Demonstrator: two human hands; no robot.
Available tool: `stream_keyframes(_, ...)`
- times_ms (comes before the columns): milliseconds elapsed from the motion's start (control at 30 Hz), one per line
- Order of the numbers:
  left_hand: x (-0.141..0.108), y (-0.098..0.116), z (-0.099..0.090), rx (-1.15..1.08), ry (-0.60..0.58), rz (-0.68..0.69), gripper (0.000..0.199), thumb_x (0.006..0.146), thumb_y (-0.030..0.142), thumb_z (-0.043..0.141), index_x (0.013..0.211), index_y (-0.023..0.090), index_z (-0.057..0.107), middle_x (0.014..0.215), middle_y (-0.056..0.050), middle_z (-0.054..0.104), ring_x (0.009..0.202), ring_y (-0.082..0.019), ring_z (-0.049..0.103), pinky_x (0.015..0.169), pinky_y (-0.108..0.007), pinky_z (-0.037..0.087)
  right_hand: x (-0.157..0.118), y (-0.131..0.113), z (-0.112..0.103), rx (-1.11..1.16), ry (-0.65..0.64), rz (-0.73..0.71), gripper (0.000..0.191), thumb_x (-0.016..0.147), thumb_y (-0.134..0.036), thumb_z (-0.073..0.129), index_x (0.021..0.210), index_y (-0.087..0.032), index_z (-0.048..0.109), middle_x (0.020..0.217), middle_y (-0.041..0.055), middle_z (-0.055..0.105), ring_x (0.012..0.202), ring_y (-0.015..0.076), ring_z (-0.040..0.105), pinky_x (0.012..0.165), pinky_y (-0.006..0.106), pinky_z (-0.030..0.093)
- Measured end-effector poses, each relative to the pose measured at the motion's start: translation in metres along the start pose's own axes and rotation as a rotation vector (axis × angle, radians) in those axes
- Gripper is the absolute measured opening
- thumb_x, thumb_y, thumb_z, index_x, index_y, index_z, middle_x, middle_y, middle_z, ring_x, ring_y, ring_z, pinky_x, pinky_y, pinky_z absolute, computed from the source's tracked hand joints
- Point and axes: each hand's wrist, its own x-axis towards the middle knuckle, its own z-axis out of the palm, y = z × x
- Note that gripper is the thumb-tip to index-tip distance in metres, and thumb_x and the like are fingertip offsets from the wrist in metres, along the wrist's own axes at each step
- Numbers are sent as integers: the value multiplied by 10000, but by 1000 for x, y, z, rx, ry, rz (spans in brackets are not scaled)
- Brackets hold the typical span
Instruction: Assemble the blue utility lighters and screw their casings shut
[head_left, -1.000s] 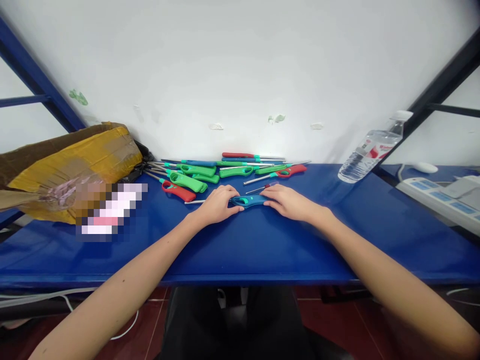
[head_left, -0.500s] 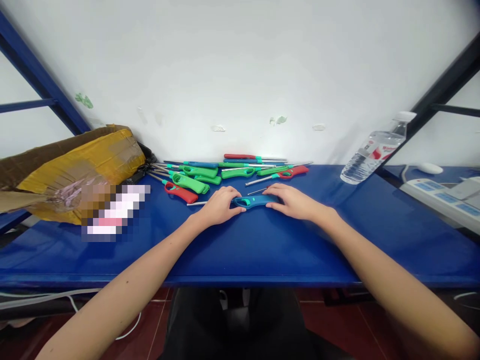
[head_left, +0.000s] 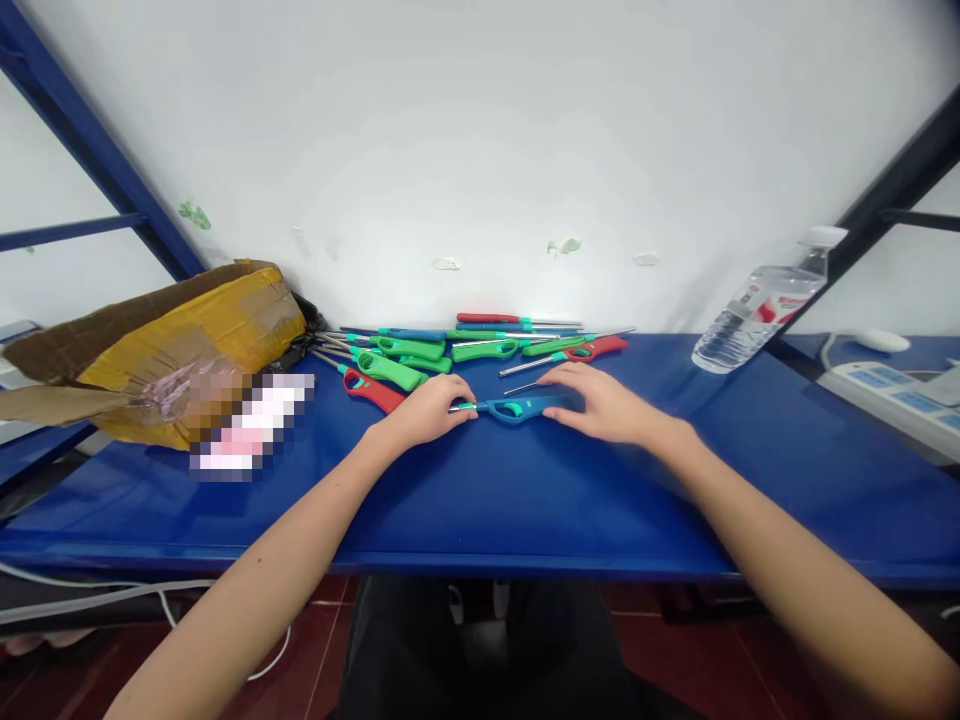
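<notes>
A blue long-nosed lighter [head_left: 525,406] with a green trigger lies sideways just above the tabletop, nozzle to the left. Around its nozzle, near the green collar, my left hand [head_left: 435,405] is closed with thumb and fingers. My right hand [head_left: 592,402] grips the end of the handle between thumb and fingers. Behind the handle, a thin metal rod [head_left: 520,388] sticks out leftward by my right fingertips; its other end is hidden. Beyond my hands lie a red lighter [head_left: 598,348], a green lighter [head_left: 390,370] and several more in a loose pile.
On the left sits an open cardboard box [head_left: 255,310] with yellow tape, beside a blurred-out patch. A water bottle [head_left: 761,310] stands at the right back, near a white power strip [head_left: 892,390]. The white wall closes off the back of the blue table [head_left: 480,510].
My left hand has slid left from the trigger area onto the nozzle, uncovering the lighter's front. The right hand keeps its hold. The whole view has shifted slightly.
</notes>
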Motion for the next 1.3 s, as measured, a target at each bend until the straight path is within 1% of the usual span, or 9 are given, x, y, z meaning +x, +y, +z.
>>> stream_keyframes(133, 0, 1, 4, 24, 16, 24, 193, 903, 289, 597, 1003, 177, 718, 1041, -102, 683, 962, -243, 639, 897, -382, 504, 18, -31, 18, -56, -53, -78, 443, 896, -397, 624, 1286, -190, 592, 1275, 132, 637, 1193, 291, 577, 994, 460, 478)
stream_keyframes(200, 0, 1, 5, 32, 20, 29, 202, 905, 283, 600, 1032, 181, 721, 1052, -101, 683, 972, -245, 637, 901, -378, 502, 29, -39, 24, -122, -107, -84, 450, 899, -412, 626, 1272, -163, 604, 1252, 152, 648, 1157, 304, 600, 963, 455, 489)
stream_keyframes(267, 0, 0, 5, 46, 14, 41, 208, 911, 282, 599, 1047, 189, 726, 1058, -97, 684, 979, -244, 635, 906, -371, 498, 37, -44, 26, -145, -156, -72, 375, 934, -383, 581, 1233, -162, 630, 1180, 137, 680, 1083, 274, 638, 892, 397, 514)
stream_keyframes(367, -1, -2, 3, 99, -3, 48, 209, 912, 280, 607, 1048, 190, 737, 1029, -95, 685, 987, -253, 625, 904, -371, 492, 43, -46, 27, -165, -186, -76, 316, 979, -338, 505, 1186, -159, 664, 1113, 124, 705, 1009, 244, 666, 834, 348, 516)
stream_keyframes(500, -2, -2, 0, 134, -19, 30, 192, 910, 281, 615, 1026, 201, 746, 986, -90, 678, 968, -254, 622, 877, -367, 492, 39, -47, 30, -166, -151, -47, 350, 1008, -296, 433, 1225, -148, 665, 1139, 126, 714, 1026, 245, 671, 866, 359, 516)
stream_keyframes(667, -3, 4, 1, 94, -2, 5, 189, 906, 268, 605, 1026, 192, 730, 988, -85, 669, 934, -238, 634, 847, -350, 503, 32, -45, 36, -118, -88, -8, 350, 974, -324, 514, 1244, -153, 656, 1199, 121, 695, 1139, 262, 628, 942, 392, 513)
stream_keyframes(900, -1, 14, 15, 140, 90, -87, 235, 902, 338, 622, 1051, 175, 704, 1038, -88, 670, 978, -244, 615, 879, -359, 498, 30, -42, 43, -148, -13, 8, 392, 948, -311, 548, 1296, -141, 609, 1245, 139, 669, 1158, 275, 616, 963, 414, 514)
stream_keyframes(1100, 5, 12, 22, 118, 97, -118, 169, 909, 263, 620, 985, 167, 737, 1015, -83, 686, 955, -233, 621, 869, -349, 490, 32, -46, 41, -191, -55, 8, 381, 956, -283, 530, 1310, -156, 589, 1206, 133, 693, 1100, 284, 634, 898, 402, 520)
stream_keyframes(1300, 6, 6, 25, 57, 148, -73, 151, 891, 258, 649, 944, 166, 758, 955, -77, 694, 896, -218, 640, 840, -329, 491, 33, -52, 42, -275, -102, -25, 310, 994, -237, 449, 1247, -147, 606, 1130, 146, 701, 997, 277, 646, 827, 391, 519)
